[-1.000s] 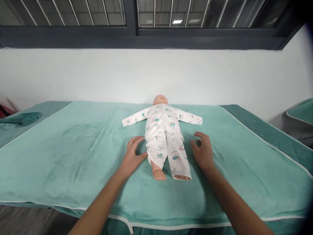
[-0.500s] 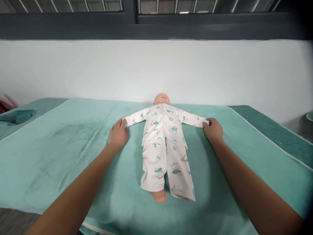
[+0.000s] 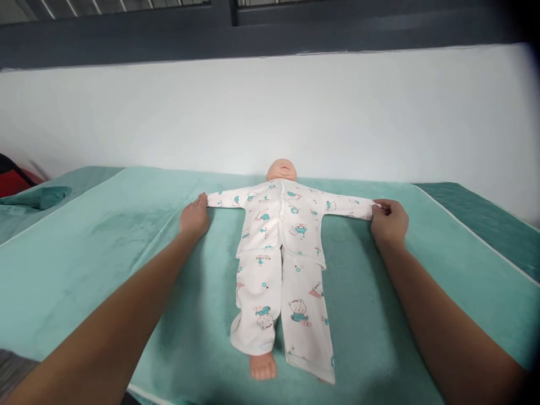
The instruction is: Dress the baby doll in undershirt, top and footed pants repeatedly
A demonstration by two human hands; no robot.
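Observation:
A baby doll (image 3: 282,169) lies on its back, head toward the wall, dressed in a white printed shirt (image 3: 278,225) and matching trousers (image 3: 304,315). Both sleeves are stretched out sideways. My left hand (image 3: 195,217) is closed on the cuff of the left-side sleeve (image 3: 225,199). At the other side, my right hand (image 3: 390,221) pinches the end of the right-side sleeve (image 3: 349,207). One bare foot (image 3: 263,366) shows below the left-side trouser leg; the other foot is almost wholly covered by the cloth.
A light green sheet (image 3: 105,253) lies under the doll, with darker green cloth (image 3: 455,208) along its right side. Behind stands a white wall (image 3: 169,112) below a dark window frame (image 3: 126,39). Something red and black (image 3: 14,179) is at the far left.
Both hands have moved outward, and the sleeves are now pulled straighter and wider. The view has come closer to the doll and tilted slightly.

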